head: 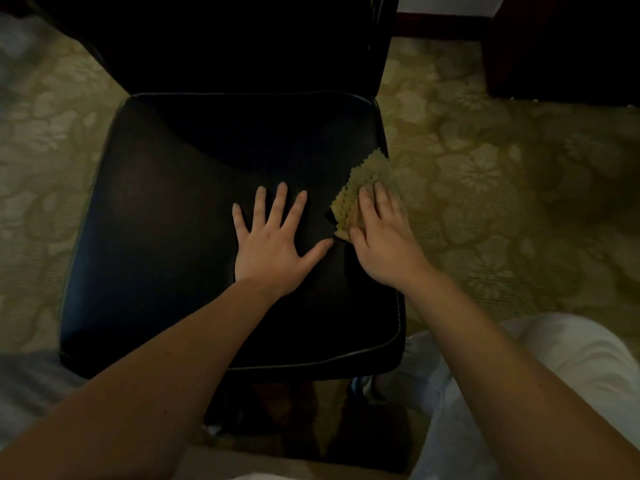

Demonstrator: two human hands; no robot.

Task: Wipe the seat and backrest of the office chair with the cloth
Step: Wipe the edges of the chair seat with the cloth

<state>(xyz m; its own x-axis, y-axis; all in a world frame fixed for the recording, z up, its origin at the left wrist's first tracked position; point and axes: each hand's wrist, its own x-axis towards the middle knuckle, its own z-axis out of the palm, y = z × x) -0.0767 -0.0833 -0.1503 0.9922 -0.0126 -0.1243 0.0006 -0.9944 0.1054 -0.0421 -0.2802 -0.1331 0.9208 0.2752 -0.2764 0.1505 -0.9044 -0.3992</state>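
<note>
Cloth [367, 176] under right hand [385, 244] on seat [166, 220]

Dim carpeted room, hotel or office in look: olive-gold floral carpet [485, 174] around a black padded leather chair seat [166, 220], dark reddish wooden skirting [440, 26] at 1 o'clock.

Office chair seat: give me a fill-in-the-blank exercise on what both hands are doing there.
1. The right hand presses the ____ down near the seat's edge.
2. The left hand lies flat on the seat with its fingers ____.
3. The seat's colour is ____.
Missing words: cloth; spread; black.
</note>
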